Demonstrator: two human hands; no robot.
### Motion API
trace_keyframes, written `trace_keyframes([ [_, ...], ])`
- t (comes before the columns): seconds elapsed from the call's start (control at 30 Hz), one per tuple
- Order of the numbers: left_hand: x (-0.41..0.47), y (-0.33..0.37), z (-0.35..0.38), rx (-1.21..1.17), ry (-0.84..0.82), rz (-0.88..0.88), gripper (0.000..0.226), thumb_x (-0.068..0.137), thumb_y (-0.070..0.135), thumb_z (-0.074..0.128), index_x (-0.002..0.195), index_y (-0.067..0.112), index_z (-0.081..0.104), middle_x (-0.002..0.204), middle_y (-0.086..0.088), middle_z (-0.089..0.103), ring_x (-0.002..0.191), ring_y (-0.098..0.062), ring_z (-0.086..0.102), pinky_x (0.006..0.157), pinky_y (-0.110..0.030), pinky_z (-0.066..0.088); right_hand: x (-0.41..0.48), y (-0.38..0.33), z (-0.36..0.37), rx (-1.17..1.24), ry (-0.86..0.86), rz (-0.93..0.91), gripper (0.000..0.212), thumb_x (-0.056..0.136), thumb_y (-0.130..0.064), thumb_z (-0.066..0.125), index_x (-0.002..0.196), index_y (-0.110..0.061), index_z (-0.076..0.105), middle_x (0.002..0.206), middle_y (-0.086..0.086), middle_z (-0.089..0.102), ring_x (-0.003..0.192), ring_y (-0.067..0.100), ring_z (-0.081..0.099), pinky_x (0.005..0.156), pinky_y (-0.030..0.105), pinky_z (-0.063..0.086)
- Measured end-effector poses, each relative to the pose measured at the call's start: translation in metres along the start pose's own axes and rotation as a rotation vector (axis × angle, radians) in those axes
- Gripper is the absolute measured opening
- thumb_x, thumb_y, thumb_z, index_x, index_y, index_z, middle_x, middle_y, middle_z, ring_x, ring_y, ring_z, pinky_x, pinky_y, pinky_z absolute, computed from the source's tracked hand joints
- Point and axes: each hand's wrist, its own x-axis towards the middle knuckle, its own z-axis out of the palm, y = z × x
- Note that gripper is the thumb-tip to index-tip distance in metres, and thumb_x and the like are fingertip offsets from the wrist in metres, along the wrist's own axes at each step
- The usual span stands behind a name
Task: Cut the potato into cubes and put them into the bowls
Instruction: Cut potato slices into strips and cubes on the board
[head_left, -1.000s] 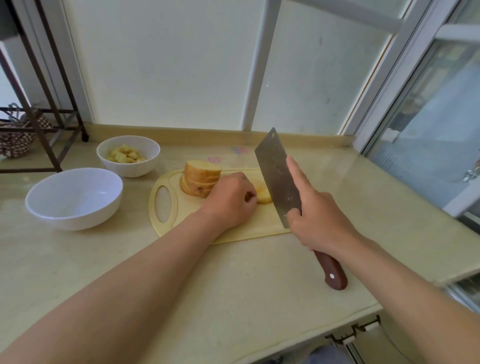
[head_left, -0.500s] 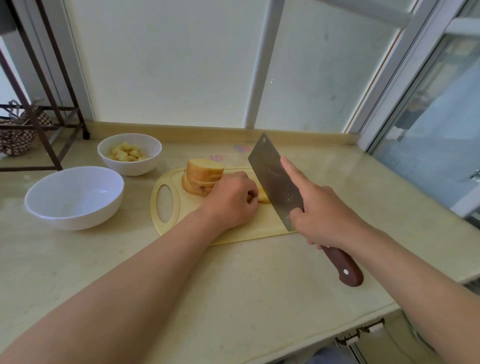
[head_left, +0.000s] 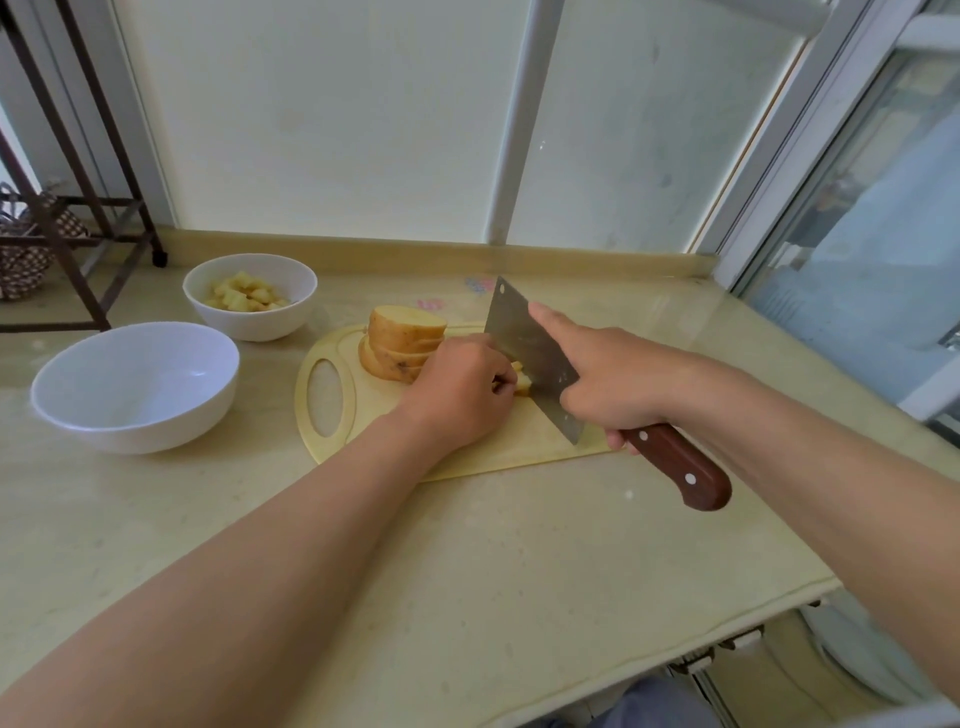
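Dicing a potato piece mid-board, cleaver (head_left: 530, 358) against it.
The left hand (head_left: 460, 387), fingers curled, pins the potato piece (head_left: 522, 382); it is probably firm but slick, so best held from above. The right hand (head_left: 618, 379) wraps the handle, forefinger along the blade. A slice stack (head_left: 405, 343) crowds the cutting board (head_left: 332, 447) at its far edge. Bare counter (head_left: 467, 545) lies nearer, with the cube bowl (head_left: 260, 325) and empty bowl (head_left: 135, 410) to the left.
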Motion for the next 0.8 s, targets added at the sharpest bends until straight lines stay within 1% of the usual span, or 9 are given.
trace_keyframes([
  [0.1, 0.0, -0.001, 0.001, 0.006, 0.008, 0.015, 0.012, 0.075, 0.002, 0.068, 0.074, 0.009, 0.078, 0.074, -0.005, 0.065, 0.063, -0.022, 0.059, 0.059, -0.032, 0.051, -0.002, -0.002, 0.002, 0.013, -0.011, 0.013, 0.099, 0.091, -0.002, 0.044, 0.158, -0.055, -0.006, 0.117, 0.008, 0.053, 0.054, 0.023, 0.068, 0.047, 0.032, 0.056],
  [0.2, -0.001, -0.001, 0.002, 0.007, 0.008, 0.024, 0.011, 0.074, 0.001, 0.069, 0.074, 0.008, 0.077, 0.074, -0.005, 0.065, 0.063, -0.022, 0.06, 0.059, -0.031, 0.051, -0.002, -0.001, 0.003, 0.016, 0.005, 0.012, 0.1, 0.09, -0.002, 0.044, 0.158, -0.055, -0.007, 0.113, 0.009, 0.057, 0.055, 0.024, 0.069, 0.048, 0.035, 0.059],
  [0.37, 0.0, 0.0, 0.001, 0.016, -0.006, 0.011, 0.007, 0.076, 0.003, 0.07, 0.077, 0.006, 0.077, 0.078, -0.007, 0.066, 0.068, -0.023, 0.06, 0.062, -0.029, 0.048, 0.006, -0.003, 0.007, 0.036, 0.044, 0.0, 0.099, 0.09, -0.003, 0.043, 0.16, -0.052, -0.008, 0.113, 0.006, 0.057, 0.057, 0.022, 0.069, 0.048, 0.03, 0.055],
  [0.5, -0.001, 0.001, 0.0, 0.025, -0.011, 0.026, 0.008, 0.077, 0.003, 0.069, 0.076, 0.006, 0.076, 0.079, -0.007, 0.065, 0.068, -0.024, 0.06, 0.062, -0.032, 0.05, 0.002, 0.001, 0.008, 0.071, 0.033, 0.011, 0.099, 0.09, -0.004, 0.043, 0.159, -0.054, -0.008, 0.117, 0.006, 0.057, 0.058, 0.021, 0.071, 0.05, 0.031, 0.057],
  [0.6, -0.001, 0.0, 0.001, 0.026, -0.011, 0.038, 0.008, 0.077, 0.002, 0.069, 0.076, 0.006, 0.076, 0.08, -0.007, 0.066, 0.068, -0.024, 0.061, 0.063, -0.03, 0.05, -0.012, 0.005, 0.009, 0.066, 0.004, 0.028, 0.101, 0.091, -0.003, 0.045, 0.157, -0.058, -0.009, 0.125, 0.005, 0.046, 0.059, 0.022, 0.071, 0.051, 0.032, 0.058],
  [0.67, 0.0, 0.0, 0.002, 0.03, -0.017, 0.038, 0.008, 0.077, 0.002, 0.068, 0.077, 0.005, 0.076, 0.081, -0.008, 0.066, 0.07, -0.024, 0.061, 0.064, -0.031, 0.05, -0.017, 0.006, 0.01, 0.061, 0.005, 0.034, 0.101, 0.091, -0.003, 0.045, 0.157, -0.058, -0.009, 0.126, 0.005, 0.043, 0.059, 0.023, 0.071, 0.052, 0.034, 0.06],
  [0.8, 0.0, 0.001, 0.003, 0.033, -0.011, 0.04, 0.007, 0.078, 0.002, 0.068, 0.076, 0.004, 0.075, 0.081, -0.008, 0.064, 0.069, -0.025, 0.059, 0.063, -0.038, 0.052, -0.009, 0.007, 0.014, 0.13, 0.074, 0.004, 0.101, 0.089, -0.001, 0.043, 0.159, -0.055, -0.005, 0.132, 0.007, 0.049, 0.055, 0.022, 0.07, 0.05, 0.034, 0.06],
])
